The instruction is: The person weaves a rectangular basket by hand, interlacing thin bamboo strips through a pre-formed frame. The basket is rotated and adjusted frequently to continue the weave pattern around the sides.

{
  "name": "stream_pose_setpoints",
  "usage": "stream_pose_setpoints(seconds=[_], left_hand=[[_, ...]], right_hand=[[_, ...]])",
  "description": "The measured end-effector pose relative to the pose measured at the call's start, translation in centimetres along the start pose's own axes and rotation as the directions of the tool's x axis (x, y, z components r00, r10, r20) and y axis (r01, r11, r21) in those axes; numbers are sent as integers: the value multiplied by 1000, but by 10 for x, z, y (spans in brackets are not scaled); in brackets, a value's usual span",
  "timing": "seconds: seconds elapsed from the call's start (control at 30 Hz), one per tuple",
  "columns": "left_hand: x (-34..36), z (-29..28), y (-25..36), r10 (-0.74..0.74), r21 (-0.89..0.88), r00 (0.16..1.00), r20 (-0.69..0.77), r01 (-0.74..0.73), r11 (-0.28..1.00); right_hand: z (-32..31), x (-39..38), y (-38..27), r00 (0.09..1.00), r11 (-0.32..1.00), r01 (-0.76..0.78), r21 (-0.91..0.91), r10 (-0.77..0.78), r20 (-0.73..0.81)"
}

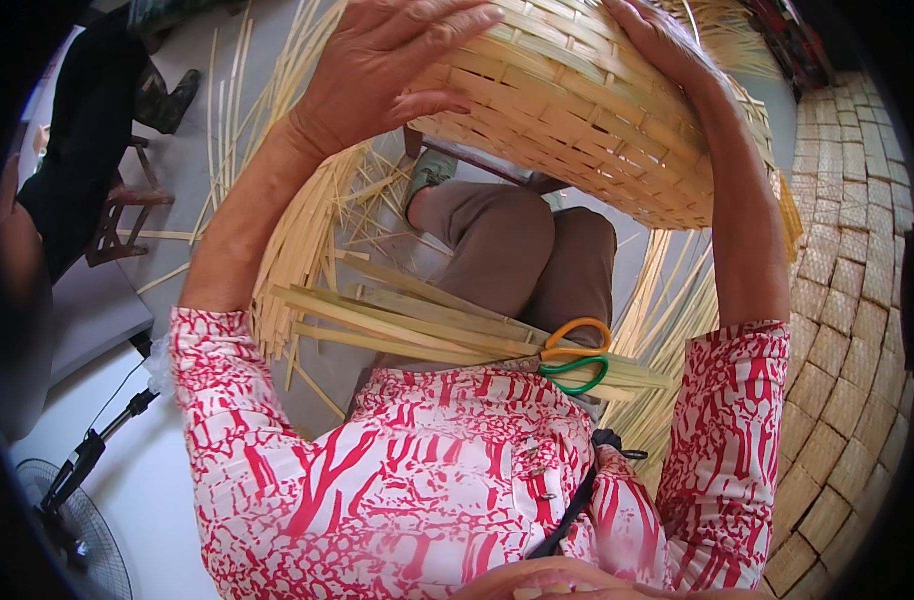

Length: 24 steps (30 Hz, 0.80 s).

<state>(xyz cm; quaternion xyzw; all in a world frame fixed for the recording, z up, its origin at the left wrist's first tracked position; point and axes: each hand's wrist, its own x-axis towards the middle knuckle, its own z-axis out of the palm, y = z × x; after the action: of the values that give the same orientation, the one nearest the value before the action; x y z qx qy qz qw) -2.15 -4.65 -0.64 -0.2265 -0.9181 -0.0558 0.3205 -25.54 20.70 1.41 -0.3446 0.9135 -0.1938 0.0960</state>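
A pale woven bamboo basket is held up in front of me, tilted, above my knees. Its upper part runs out of the picture. At its left end is my left hand, with thumb and fingers apart and pressed against the weave. My right hand grips the far right side, its fingertips partly cut off by the top edge. Across my lap lies a bundle of flat bamboo strips. Scissors with one orange and one green handle loop rest on these strips.
Loose bamboo strips spread over the floor on the left, with more strips on the right. Stacked woven pieces line the right side. A person's dark-clothed leg and a wooden stool stand at left, a fan below.
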Motion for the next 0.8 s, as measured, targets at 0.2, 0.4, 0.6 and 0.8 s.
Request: stream_pose_setpoints(seconds=[0.2,0.4,0.6,0.8], left_hand=[[3,20,-6,62,-92,998,31,-59,994],[-1,34,-8,62,-150,994,-94,-76,986],[9,17,-7,102,-64,993,58,-99,993],[37,35,30,181,155,983,16,-181,971]], right_hand=[[2,8,15,1000,1000,25,0,-25,2],[0,-3,-6,1000,999,-24,-23,24,-2],[4,6,2,1000,989,-29,-144,28,-11],[-1,-2,-5,997,981,-23,-194,7,-78]])
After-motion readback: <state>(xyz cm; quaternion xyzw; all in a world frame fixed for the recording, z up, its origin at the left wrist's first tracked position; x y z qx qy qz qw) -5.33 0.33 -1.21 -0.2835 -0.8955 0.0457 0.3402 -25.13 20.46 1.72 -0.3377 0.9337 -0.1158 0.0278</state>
